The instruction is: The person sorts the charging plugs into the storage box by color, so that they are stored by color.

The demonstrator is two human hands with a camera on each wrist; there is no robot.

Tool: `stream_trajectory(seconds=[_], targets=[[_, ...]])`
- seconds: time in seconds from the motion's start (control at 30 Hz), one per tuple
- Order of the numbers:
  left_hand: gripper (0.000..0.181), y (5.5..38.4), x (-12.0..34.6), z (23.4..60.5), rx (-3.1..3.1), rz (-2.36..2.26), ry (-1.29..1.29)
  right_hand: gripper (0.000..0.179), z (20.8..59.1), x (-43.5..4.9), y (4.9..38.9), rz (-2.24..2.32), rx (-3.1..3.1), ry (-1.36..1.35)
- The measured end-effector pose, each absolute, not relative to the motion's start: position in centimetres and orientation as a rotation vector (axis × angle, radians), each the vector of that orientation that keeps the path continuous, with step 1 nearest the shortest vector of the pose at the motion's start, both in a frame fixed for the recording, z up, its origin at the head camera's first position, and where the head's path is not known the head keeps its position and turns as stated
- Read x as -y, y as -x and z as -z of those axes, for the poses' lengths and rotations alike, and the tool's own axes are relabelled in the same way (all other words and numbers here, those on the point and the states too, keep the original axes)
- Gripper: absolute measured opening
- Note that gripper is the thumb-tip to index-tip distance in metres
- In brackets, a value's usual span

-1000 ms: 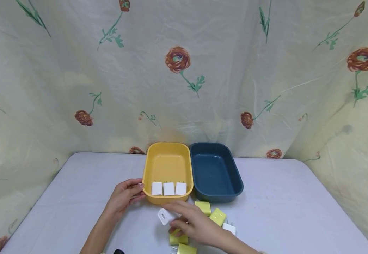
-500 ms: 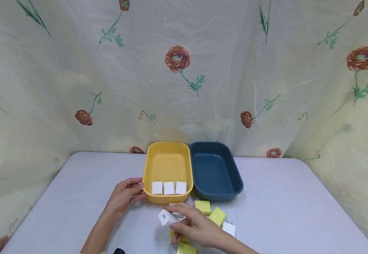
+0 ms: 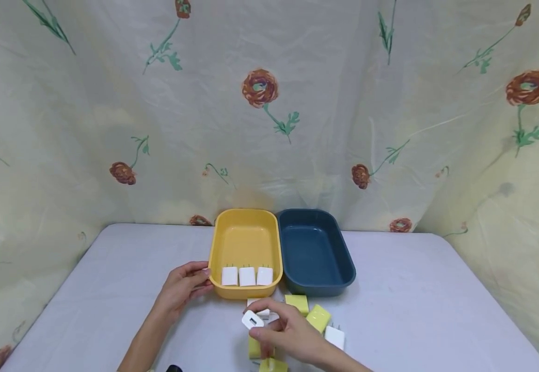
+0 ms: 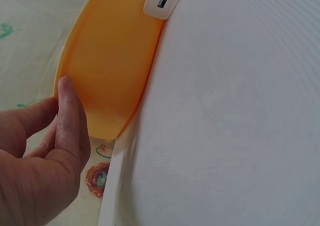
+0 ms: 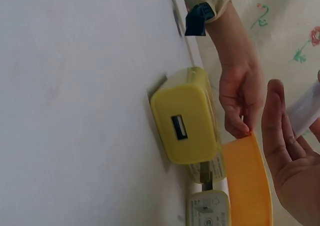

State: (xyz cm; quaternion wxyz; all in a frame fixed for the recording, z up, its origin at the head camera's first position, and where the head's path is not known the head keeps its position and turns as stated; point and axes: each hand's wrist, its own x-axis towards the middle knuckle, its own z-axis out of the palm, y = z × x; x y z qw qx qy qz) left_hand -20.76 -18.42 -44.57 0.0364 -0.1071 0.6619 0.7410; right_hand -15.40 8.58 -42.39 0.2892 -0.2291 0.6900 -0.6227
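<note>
The white charger (image 3: 252, 320) sits in the grip of the right hand (image 3: 290, 333), pinched between thumb and forefinger with its port end poking out past the fingertips. That grip is narrow, closed down to the charger's width. It holds the charger above the table (image 3: 404, 294), just in front of the near wall of the yellow tray (image 3: 246, 240), with other chargers beneath and beside it. The left hand (image 3: 183, 287) pinches the left rim of that tray, thumb and fingers on either side of the edge.

Three white chargers (image 3: 247, 276) stand inside the yellow tray, in one row along its near wall, prongs pointing toward the far end. Another white charger (image 3: 335, 337) rests on the table to the right of the right hand. More white shows behind the right hand's fingers, too covered to count.

Four yellow chargers (image 3: 318, 318) are visible on the table: two near the blue tray, two lower down, partly hidden by the fingers or at the bottom edge of the head view.

There are two trays; the blue tray (image 3: 316, 253) stands just beside the yellow one, on its right. Behind the table hangs one flower-patterned curtain (image 3: 306, 160).
</note>
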Motion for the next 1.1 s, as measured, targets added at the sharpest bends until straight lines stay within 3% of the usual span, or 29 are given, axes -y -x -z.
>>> stream_trajectory(seconds=[0.27, 0.57, 0.83, 1.1], targets=[[0.035, 20.6, 18.5, 44.5, -2.02, -2.278, 0.319, 0.029, 42.4, -8.9, 16.0, 1.604, -2.211, 0.92], [0.034, 20.6, 18.4, 44.4, -2.025, -2.274, 0.334, 0.031, 42.6, -9.1, 16.1, 1.593, -2.391, 0.918], [0.034, 20.6, 18.5, 44.4, -2.016, -2.291, 0.314, 0.048, 42.9, -9.5, 16.4, 1.649, -2.371, 1.071], [0.033, 20.8, 18.4, 44.6, -2.041, -2.257, 0.369, 0.044, 43.2, -9.6, 16.7, 1.651, -2.379, 1.186]])
